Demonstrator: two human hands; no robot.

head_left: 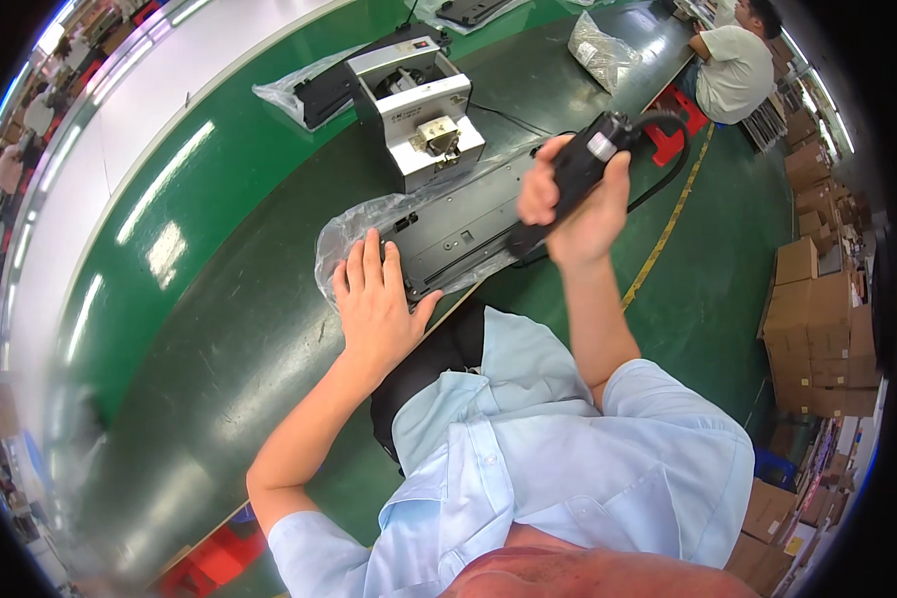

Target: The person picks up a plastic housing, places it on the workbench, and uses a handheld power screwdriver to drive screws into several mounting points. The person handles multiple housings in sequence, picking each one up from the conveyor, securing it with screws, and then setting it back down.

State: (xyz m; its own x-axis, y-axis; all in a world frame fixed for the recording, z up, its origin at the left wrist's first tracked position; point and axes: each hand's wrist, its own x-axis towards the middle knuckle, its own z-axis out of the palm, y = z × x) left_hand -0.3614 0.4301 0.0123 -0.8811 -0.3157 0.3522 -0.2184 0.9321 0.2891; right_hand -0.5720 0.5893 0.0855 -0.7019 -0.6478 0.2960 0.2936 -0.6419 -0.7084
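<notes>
A long black panel [463, 237] lies on clear plastic film [331, 244] at the edge of the workbench. My left hand [374, 304] rests on its left end, with fingers spread and the thumb out to the side. Wrapped around a black electric screwdriver [576, 177], my right hand [590, 231] holds it tilted above the panel's right part. A cord curves away from the tool's upper end. Its tip is hard to make out. Just behind the panel stands a silver and black screw feeder [409, 120].
Another black panel [324, 92] lies in plastic behind the feeder. A clear bag [600, 52] of small parts sits farther along the bench [239, 329]. At the far right a person [736, 70] sits by a red stool [668, 135]. Cardboard boxes [812, 319] are stacked at the right.
</notes>
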